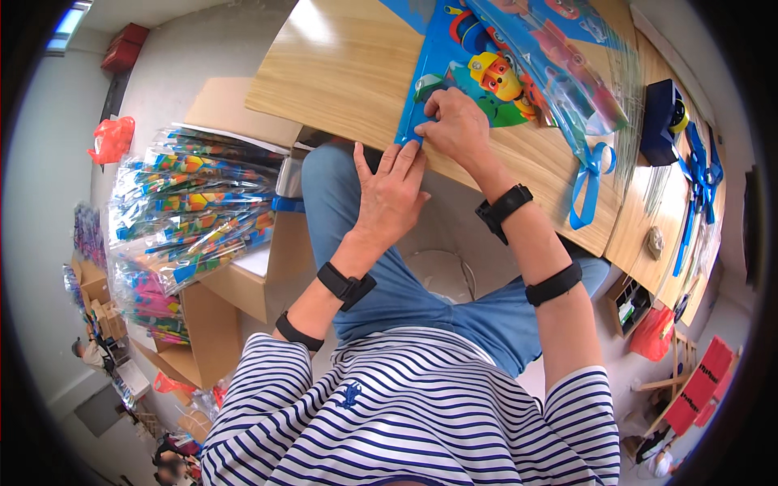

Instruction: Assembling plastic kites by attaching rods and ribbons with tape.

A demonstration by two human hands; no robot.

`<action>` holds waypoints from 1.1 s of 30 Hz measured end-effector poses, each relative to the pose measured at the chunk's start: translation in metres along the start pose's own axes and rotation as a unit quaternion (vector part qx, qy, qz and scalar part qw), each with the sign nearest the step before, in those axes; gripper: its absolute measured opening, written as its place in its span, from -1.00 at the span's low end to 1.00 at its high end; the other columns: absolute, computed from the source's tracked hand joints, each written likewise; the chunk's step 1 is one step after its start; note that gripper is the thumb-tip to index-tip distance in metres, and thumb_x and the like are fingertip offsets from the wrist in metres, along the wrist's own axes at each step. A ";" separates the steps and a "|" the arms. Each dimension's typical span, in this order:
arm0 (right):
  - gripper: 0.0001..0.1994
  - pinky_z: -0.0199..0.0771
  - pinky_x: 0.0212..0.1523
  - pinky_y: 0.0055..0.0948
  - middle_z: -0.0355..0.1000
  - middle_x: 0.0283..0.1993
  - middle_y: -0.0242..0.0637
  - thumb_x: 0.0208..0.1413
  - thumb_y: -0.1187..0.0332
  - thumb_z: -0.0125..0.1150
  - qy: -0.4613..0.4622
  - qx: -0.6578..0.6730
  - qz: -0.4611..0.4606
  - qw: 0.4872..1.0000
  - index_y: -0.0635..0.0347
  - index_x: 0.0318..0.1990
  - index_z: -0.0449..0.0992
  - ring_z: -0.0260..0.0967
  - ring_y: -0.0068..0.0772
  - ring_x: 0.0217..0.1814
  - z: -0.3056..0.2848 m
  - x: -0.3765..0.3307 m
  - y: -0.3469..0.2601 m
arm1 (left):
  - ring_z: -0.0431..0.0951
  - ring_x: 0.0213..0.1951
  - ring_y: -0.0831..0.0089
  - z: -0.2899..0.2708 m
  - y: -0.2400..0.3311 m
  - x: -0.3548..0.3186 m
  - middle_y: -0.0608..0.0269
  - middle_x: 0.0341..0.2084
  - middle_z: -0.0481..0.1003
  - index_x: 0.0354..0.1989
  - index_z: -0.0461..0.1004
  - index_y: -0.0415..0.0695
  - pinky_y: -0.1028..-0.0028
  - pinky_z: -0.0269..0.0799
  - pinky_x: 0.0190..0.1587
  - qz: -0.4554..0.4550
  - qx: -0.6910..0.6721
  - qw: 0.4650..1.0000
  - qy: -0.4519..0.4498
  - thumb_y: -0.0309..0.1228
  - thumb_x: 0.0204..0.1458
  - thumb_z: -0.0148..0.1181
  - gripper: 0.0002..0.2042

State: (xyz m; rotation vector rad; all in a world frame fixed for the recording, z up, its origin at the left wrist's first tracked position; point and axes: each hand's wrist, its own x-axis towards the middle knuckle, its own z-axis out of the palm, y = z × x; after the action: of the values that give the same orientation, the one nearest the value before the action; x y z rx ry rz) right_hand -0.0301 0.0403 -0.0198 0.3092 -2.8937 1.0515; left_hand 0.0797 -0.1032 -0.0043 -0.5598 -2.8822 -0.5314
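- We see the left hand point(393, 194) laid flat, fingers together, fingertips on the lower corner of the cartoon sheet point(462, 85) at the table's point(340, 73) near edge.
- The right hand point(455, 123) pinches that same corner against the tabletop, thumb and fingers closed on it.
- The sheet lies along the near edge, reaching toward the far side.
- A finished cone with a blue ribbon point(590, 174) lies just beside it.
- A blue dispenser point(663, 121) stands toward the right end.
- A box of wrapped cones point(190, 206) sits off the table's left.
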 end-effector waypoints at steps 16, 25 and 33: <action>-0.82 0.44 -0.26 -0.49 0.52 -0.36 -0.37 -0.06 0.37 0.38 -0.061 0.334 0.113 0.934 0.23 -0.29 0.58 0.45 -0.55 -0.30 -0.054 0.005 0.042 | 0.33 0.10 0.17 -0.011 0.013 0.015 0.22 0.11 0.38 -0.03 0.44 -0.13 -0.16 -0.09 0.29 -0.015 -0.022 0.999 -0.021 -0.34 -0.28 0.44 -0.46; -0.83 0.44 -0.47 -0.50 0.49 -0.48 -0.31 0.01 0.39 0.30 0.493 0.160 0.283 0.807 0.30 -0.29 0.56 0.46 -0.49 -0.48 -0.252 -0.081 0.227 | 0.29 0.18 0.13 -0.005 0.001 0.006 0.19 0.14 0.38 0.02 0.46 -0.19 -0.16 -0.20 0.35 0.010 0.005 1.000 -0.008 -0.29 -0.27 0.44 -0.41; -0.78 0.40 -0.61 -0.49 0.46 -0.29 -0.17 0.09 0.40 0.25 0.426 0.398 0.397 0.709 0.28 -0.14 0.44 0.46 -0.35 -0.56 -0.316 -0.061 0.240 | 0.27 0.17 0.13 -0.007 0.002 0.003 0.19 0.14 0.36 0.06 0.44 -0.20 -0.23 -0.22 0.34 0.004 0.033 0.999 -0.039 -0.25 -0.26 0.42 -0.38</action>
State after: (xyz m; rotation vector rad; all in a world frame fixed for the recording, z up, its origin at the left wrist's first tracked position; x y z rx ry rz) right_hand -0.0265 0.4329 0.0648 -1.1908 -1.5250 1.8179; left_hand 0.0788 -0.1030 0.0036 -0.5942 -2.9565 -0.4216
